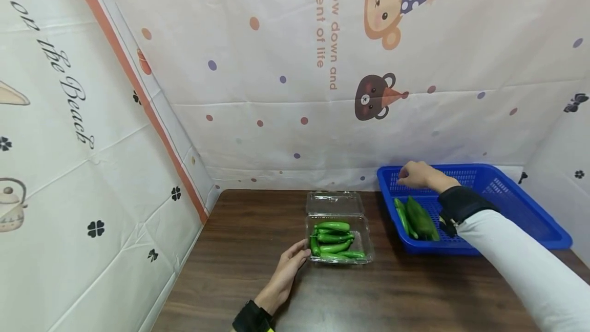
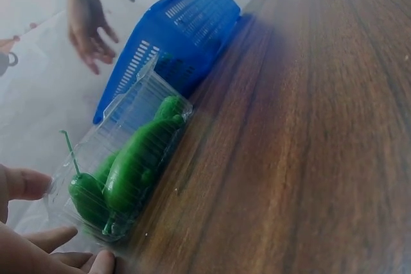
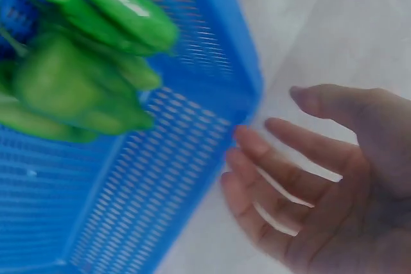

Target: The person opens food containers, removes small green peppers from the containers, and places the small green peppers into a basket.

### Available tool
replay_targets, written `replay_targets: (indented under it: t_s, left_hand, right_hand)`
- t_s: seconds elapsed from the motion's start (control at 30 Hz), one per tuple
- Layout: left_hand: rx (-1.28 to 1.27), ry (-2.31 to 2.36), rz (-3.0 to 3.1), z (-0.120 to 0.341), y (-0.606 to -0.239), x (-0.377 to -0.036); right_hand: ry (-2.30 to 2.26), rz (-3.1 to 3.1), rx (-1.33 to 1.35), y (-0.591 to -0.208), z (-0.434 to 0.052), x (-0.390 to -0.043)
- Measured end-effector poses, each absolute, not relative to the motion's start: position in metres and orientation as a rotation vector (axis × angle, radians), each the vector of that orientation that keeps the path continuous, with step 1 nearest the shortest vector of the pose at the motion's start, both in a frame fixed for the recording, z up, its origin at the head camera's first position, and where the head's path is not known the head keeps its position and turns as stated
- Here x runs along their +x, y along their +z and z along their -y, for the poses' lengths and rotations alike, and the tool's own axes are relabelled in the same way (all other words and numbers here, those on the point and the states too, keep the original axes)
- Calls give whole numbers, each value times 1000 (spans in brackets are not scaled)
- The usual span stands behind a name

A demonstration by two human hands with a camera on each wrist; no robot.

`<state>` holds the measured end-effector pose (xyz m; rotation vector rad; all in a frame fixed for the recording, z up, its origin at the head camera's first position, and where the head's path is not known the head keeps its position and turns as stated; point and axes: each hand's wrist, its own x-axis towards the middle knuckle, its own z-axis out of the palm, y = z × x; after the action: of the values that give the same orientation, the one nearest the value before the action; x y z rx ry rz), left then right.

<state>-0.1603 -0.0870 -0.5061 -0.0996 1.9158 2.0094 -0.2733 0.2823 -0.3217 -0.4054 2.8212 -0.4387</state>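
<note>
A: What was the biggest thing there?

B: The dark brown wooden table (image 1: 276,281), set against white printed cloth walls. Next in size was the blue perforated plastic basket (image 1: 516,204) at the table's back right corner, with a few glossy green peppers (image 1: 417,218) lying at its left end.

A: And then?

B: The clear plastic clamshell box (image 1: 340,239), just left of the basket, lid folded back, filled with long green chili peppers (image 1: 335,242).

A: Where were the hands?

B: The left hand (image 1: 287,270) rested on the table with its fingers (image 2: 29,184) straight against the box's near left corner, touching it without gripping. The right hand (image 1: 417,174) was over the basket's far left edge, fingers (image 3: 276,178) spread and relaxed, with nothing in them; the wrist view showed an empty palm beside the basket wall.
</note>
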Motion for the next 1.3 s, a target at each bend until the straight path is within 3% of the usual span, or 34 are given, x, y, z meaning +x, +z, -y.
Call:
replay_targets:
  t_s: [0.4,0.83,1.3]
  left_hand:
    - [-93,2030,-1927,87,-505,-159]
    - [-95,2027,-1928,88,-506,-160]
    - [-92,2040,-1923,87,-505,-159]
  right_hand:
    - [-634,-3099,-765,-308,-211,-265]
    - [-412,-3037,-1150,-363,-160,-255]
    - [-386,-2760,-1175,-429,-138,-231]
